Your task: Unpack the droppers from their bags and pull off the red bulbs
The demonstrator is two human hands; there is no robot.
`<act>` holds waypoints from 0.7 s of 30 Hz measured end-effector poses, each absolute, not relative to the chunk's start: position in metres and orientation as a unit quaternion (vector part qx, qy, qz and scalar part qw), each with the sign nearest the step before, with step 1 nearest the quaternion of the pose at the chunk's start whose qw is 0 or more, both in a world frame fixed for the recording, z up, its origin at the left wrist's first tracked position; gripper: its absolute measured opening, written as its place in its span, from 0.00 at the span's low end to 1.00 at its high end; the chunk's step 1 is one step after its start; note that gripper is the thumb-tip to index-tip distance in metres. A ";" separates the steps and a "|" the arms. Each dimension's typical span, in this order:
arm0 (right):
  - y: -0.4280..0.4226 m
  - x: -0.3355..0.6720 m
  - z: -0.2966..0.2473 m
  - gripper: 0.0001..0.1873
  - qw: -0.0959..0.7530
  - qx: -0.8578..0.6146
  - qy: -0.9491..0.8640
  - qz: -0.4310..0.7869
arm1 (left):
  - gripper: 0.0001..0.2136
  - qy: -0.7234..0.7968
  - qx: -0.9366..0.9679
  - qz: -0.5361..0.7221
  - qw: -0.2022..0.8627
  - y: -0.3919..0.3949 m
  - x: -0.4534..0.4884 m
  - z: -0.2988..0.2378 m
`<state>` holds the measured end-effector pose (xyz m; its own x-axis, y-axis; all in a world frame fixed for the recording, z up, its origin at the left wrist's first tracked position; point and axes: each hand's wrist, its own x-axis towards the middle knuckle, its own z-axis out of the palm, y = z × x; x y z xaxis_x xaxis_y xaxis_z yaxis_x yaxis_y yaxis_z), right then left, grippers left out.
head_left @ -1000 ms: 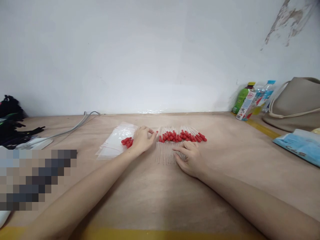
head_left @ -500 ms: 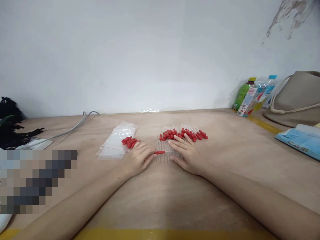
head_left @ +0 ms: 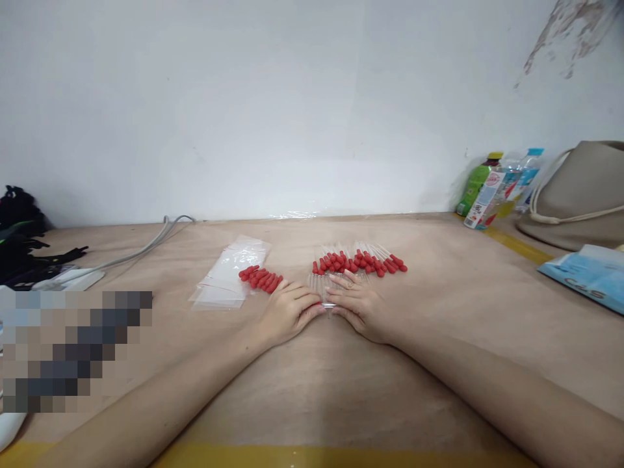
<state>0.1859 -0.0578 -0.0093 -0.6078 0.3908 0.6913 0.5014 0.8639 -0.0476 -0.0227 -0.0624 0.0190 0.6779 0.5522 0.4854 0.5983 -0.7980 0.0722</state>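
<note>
My left hand (head_left: pixel 293 311) is closed, its fingertips over a red rubber bulb of which only a sliver shows. My right hand (head_left: pixel 359 305) pinches the clear dropper tube (head_left: pixel 329 305) that runs level between both hands. Under and beyond the right fingers lies a row of loose clear tubes (head_left: pixel 318 284). Several loose red rubber bulbs (head_left: pixel 262 279) are heaped beyond my left hand, partly at the edge of clear plastic bags (head_left: pixel 227 276). Farther back, droppers with red bulbs (head_left: pixel 358 261) lie side by side, tubes pointing to the wall.
A grey cable (head_left: pixel 146 248) runs along the back left, near black fabric (head_left: pixel 19 244). At the right stand bottles (head_left: pixel 480 185), a grey-brown bag (head_left: pixel 580 195) and a blue packet (head_left: pixel 587 276). Yellow tape (head_left: pixel 273 455) marks the front edge.
My left hand has moved right, closer to my right hand. The red bulb between them is now mostly covered, and more of the loose red bulbs shows.
</note>
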 end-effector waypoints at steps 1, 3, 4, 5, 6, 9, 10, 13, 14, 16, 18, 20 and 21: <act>-0.058 0.186 -0.010 0.14 0.366 -0.250 -0.893 -0.075 | 0.10 -0.317 -0.914 -0.251 0.048 -0.062 -0.022 0.018; -0.058 0.185 -0.010 0.14 0.368 -0.252 -0.892 -0.070 | 0.10 -0.315 -0.910 -0.263 0.051 -0.062 -0.021 0.016; -0.058 0.184 -0.010 0.14 0.370 -0.252 -0.892 -0.066 | 0.10 -0.312 -0.909 -0.272 0.052 -0.062 -0.021 0.016; -0.058 0.183 -0.010 0.14 0.371 -0.251 -0.892 -0.062 | 0.09 -0.307 -0.908 -0.280 0.053 -0.062 -0.022 0.016; -0.059 0.183 -0.009 0.14 0.373 -0.247 -0.893 -0.056 | 0.09 -0.302 -0.908 -0.286 0.054 -0.062 -0.022 0.016; -0.060 0.181 -0.007 0.12 0.391 -0.221 -0.893 -0.044 | 0.08 -0.287 -0.912 -0.288 0.059 -0.064 -0.022 0.017; -0.061 0.180 -0.006 0.11 0.398 -0.210 -0.892 -0.044 | 0.08 -0.285 -0.914 -0.284 0.061 -0.065 -0.022 0.017; -0.064 0.180 -0.004 0.10 0.404 -0.193 -0.893 -0.046 | 0.08 -0.277 -0.919 -0.273 0.067 -0.067 -0.022 0.019; -0.064 0.180 -0.004 0.10 0.400 -0.191 -0.895 -0.045 | 0.08 -0.273 -0.920 -0.272 0.068 -0.067 -0.023 0.019; -0.064 0.181 -0.004 0.10 0.393 -0.188 -0.899 -0.044 | 0.08 -0.268 -0.922 -0.271 0.068 -0.068 -0.023 0.020; -0.064 0.183 -0.005 0.10 0.392 -0.186 -0.900 -0.049 | 0.09 -0.269 -0.921 -0.272 0.067 -0.067 -0.025 0.020; -0.063 0.184 -0.007 0.11 0.397 -0.181 -0.898 -0.059 | 0.09 -0.268 -0.921 -0.274 0.068 -0.067 -0.026 0.020; -0.063 0.184 -0.009 0.11 0.402 -0.176 -0.897 -0.064 | 0.09 -0.265 -0.921 -0.277 0.069 -0.067 -0.026 0.020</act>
